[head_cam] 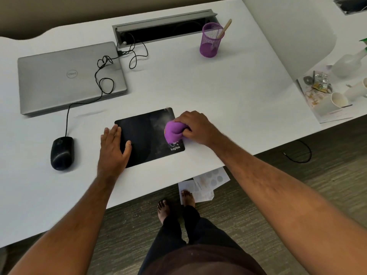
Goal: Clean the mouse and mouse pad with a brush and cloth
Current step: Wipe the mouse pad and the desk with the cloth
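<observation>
A person standing at a white desk [218, 92] presses a bunched purple cloth [173, 132] onto the right side of a black mouse pad [145, 135], just above the pad's white "Logitek" lettering. The right hand [195, 128] is closed around the cloth, fingers curled over its top. The left hand [114, 146] lies flat and open, holding nothing, its palm on the pad's left edge and its thumb resting on the pad surface. A black wired mouse [62, 153] sits on the desk left of the pad, apart from it. Behind the pad and to its left lies a closed silver laptop [69, 78]. Far behind the pad to the right stands a purple mesh cup [211, 39] holding what may be the brush's wooden handle [225, 28].
</observation>
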A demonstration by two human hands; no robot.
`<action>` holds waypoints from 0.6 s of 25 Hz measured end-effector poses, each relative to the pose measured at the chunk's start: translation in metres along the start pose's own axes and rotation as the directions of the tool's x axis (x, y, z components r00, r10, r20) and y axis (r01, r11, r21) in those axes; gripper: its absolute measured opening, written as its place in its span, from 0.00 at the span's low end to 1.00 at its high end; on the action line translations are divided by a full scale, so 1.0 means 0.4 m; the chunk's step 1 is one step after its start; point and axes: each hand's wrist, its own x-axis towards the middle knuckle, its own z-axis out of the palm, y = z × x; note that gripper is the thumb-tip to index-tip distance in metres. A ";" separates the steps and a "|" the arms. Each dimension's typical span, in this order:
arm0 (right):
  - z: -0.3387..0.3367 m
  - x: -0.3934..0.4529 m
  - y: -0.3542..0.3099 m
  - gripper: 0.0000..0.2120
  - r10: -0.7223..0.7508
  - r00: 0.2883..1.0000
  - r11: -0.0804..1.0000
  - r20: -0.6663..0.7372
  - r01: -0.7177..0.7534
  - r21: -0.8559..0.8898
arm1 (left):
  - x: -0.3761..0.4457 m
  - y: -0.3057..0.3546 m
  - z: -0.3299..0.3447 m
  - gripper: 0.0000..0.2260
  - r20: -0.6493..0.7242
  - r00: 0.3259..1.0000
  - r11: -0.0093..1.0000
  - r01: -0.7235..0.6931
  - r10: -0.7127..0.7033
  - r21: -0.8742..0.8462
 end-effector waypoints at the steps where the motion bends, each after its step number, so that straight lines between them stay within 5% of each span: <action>1: 0.009 -0.005 -0.002 0.25 -0.024 0.999 0.997 0.040 0.027 -0.066 | -0.001 0.002 0.001 0.31 0.000 1.000 1.000 0.000 0.000 0.003; 9: -0.010 -0.161 0.056 0.21 -0.121 0.969 0.981 0.214 0.149 -0.122 | -0.002 0.007 0.004 0.32 -0.014 1.000 0.998 0.001 -0.001 0.061; 15: -0.032 -0.356 0.124 0.20 0.051 0.968 0.994 0.244 -0.025 -0.105 | -0.002 0.005 0.004 0.33 -0.004 1.000 0.998 -0.001 0.002 0.067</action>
